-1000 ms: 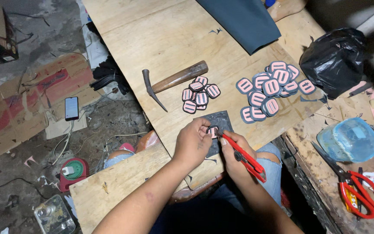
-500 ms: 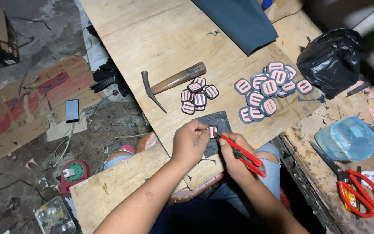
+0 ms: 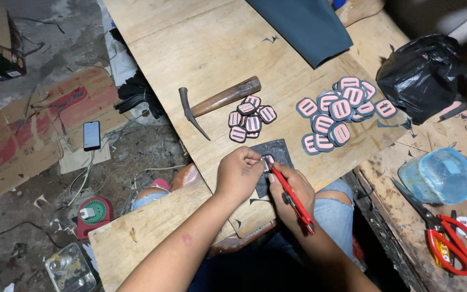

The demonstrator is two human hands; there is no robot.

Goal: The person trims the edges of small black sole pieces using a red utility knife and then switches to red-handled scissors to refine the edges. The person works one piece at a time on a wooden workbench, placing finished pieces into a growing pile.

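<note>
A plywood counter (image 3: 190,48) fills most of the head view, with a dark blue-grey sheet (image 3: 304,21) lying across its far end. To the right sits a crumpled black bag (image 3: 422,73), and nearer, on a rougher board, a pale blue tub (image 3: 441,176) beside red-handled scissors (image 3: 452,243). A hammer (image 3: 217,103) with a wooden handle lies near the middle of the counter. Right of it spread two heaps of pink-and-black patches — the larger heap (image 3: 339,111) towards the bag, the smaller heap (image 3: 251,116) just beside the hammer's handle. A dark mat (image 3: 277,154) lies at the near edge.

Over that mat the hands meet. The left hand (image 3: 239,174) pinches a single patch (image 3: 267,161) between curled fingers, holding it just above the mat. The right hand (image 3: 294,194) is closed around a red cutter (image 3: 293,197) (its tip touches the patch). Down on the floor, well apart, lies a phone (image 3: 91,135).
</note>
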